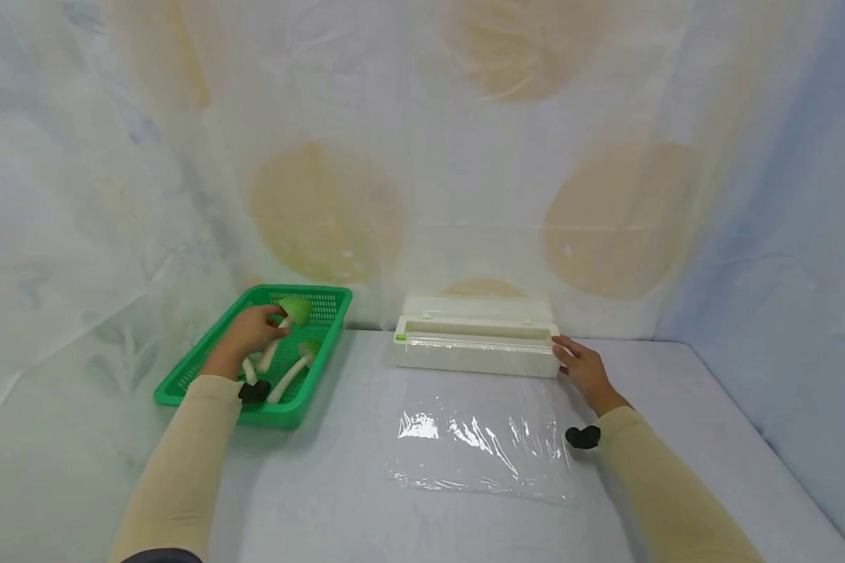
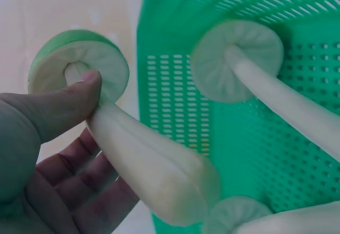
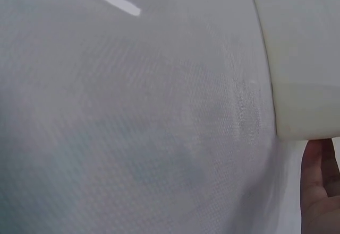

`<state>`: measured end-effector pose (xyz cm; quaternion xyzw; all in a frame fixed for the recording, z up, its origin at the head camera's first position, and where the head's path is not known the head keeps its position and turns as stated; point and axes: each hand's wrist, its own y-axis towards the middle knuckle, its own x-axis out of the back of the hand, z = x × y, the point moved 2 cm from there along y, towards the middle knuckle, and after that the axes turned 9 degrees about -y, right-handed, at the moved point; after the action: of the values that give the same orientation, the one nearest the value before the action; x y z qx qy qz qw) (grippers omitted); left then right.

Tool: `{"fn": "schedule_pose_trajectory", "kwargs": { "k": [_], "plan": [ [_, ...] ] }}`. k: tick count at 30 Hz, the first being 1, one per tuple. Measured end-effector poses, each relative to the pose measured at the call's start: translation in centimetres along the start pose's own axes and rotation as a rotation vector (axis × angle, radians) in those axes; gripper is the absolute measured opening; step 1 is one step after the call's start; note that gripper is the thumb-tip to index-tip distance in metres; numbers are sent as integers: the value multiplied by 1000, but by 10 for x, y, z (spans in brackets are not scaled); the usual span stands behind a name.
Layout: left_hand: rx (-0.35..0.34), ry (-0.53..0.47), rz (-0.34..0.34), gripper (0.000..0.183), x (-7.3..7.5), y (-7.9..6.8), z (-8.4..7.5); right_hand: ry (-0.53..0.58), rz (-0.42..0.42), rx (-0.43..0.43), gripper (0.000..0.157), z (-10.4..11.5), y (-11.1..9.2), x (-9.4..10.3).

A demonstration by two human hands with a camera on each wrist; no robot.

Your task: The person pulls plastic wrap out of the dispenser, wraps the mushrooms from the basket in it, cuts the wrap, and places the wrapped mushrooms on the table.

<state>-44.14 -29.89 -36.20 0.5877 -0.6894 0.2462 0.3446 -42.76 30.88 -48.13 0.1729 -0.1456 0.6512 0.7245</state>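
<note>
My left hand (image 1: 249,332) pinches a mushroom (image 2: 151,159) by its pale stem, just under the green cap, over the green basket (image 1: 345,313). In the left wrist view the thumb lies across the stem and the thick stem end points down toward the basket. Another mushroom (image 2: 287,93) and part of a third lie inside the basket. On the right, the fingers of my right hand (image 1: 584,371) touch the right end of a white cling film dispenser (image 1: 475,360), whose lid is up. A sheet of clear cling film (image 1: 479,446) extends from its front over the table.
The white-covered table (image 1: 324,493) reaches to a patterned plastic curtain (image 1: 465,195) at the back. More sheeting hangs at left and right. The basket stands at the left, the dispenser near the back edge.
</note>
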Motion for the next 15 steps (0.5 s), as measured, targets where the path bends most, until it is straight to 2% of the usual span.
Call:
{"fn": "schedule_pose_trajectory", "kwargs": {
  "k": [6,15],
  "plan": [
    [-54,30,3,45,-6,3,-21,6,2,5,53,-2,0,0],
    [-125,-38,0,42,-17,1,-58,-8,9,-6,54,2,-4,-1]
  ]
}}
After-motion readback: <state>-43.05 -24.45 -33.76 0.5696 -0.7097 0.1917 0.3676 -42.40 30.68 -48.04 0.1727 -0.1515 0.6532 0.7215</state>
